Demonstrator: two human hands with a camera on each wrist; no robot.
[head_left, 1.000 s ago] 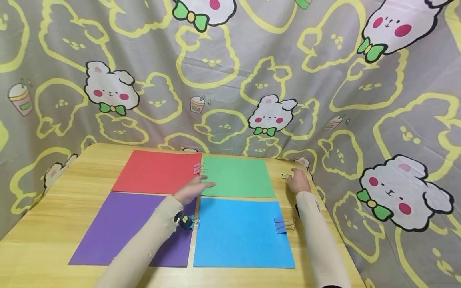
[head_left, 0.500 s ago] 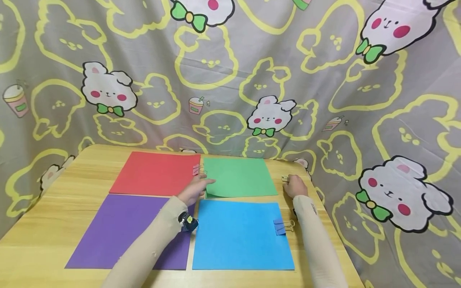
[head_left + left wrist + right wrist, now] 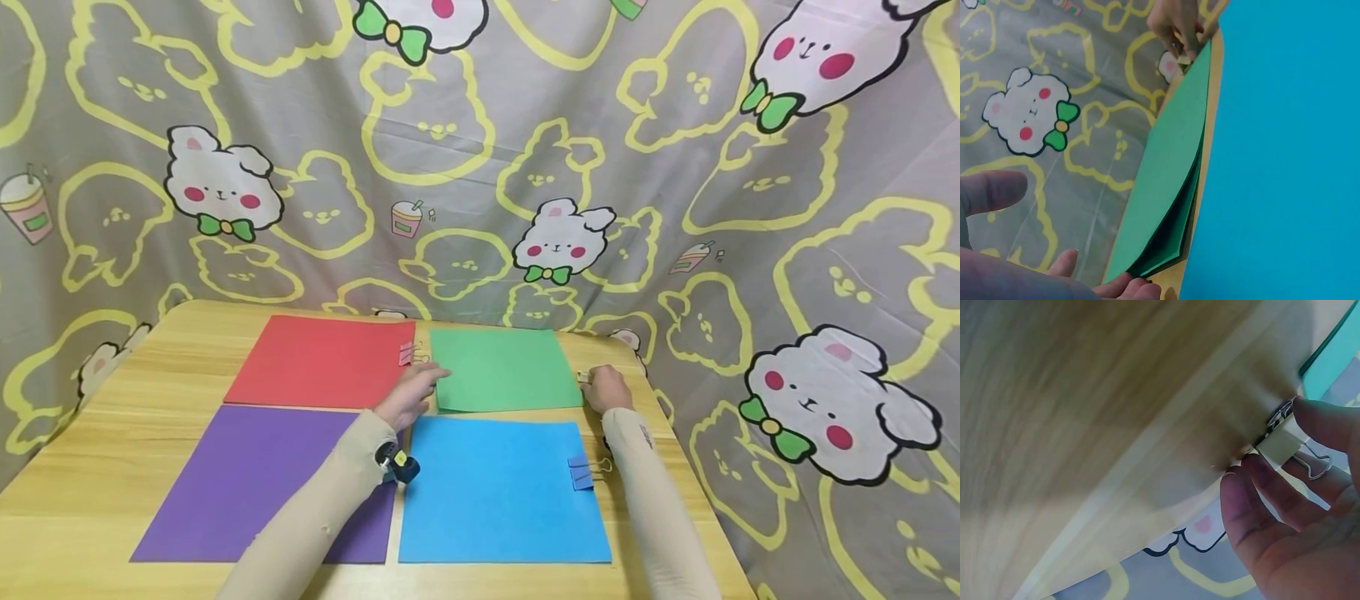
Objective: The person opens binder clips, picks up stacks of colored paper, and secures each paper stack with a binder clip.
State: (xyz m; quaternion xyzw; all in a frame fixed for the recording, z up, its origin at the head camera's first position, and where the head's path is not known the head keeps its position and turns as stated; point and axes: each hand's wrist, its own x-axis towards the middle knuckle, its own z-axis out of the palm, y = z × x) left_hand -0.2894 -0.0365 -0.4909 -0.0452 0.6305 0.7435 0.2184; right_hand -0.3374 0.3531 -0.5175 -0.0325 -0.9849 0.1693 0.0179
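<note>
A green paper [image 3: 502, 371] lies at the back right of the table, its layers gaping at one edge in the left wrist view. My left hand [image 3: 412, 393] is at the paper's left edge with its thumb held apart; fingertips [image 3: 1138, 289] touch the corner of the layers. Beside the right edge, my right hand [image 3: 609, 388] pinches a pale yellow binder clip [image 3: 1280, 442] between thumb and fingers. The clip's wire handles show in the right wrist view. In the head view the hand covers most of the clip [image 3: 582, 377].
Around the green paper lie a red paper [image 3: 322, 362], a purple paper [image 3: 247, 483] and a blue paper [image 3: 502, 492]. A pink binder clip [image 3: 407, 354] grips the red one's right edge, a blue-violet binder clip [image 3: 580, 472] the blue one's. A patterned curtain [image 3: 465, 150] hangs behind the table.
The green paper has shifted slightly right, with my left hand following along its left edge. My right hand has moved left and a little nearer, bringing the yellow binder clip to the paper's right edge.
</note>
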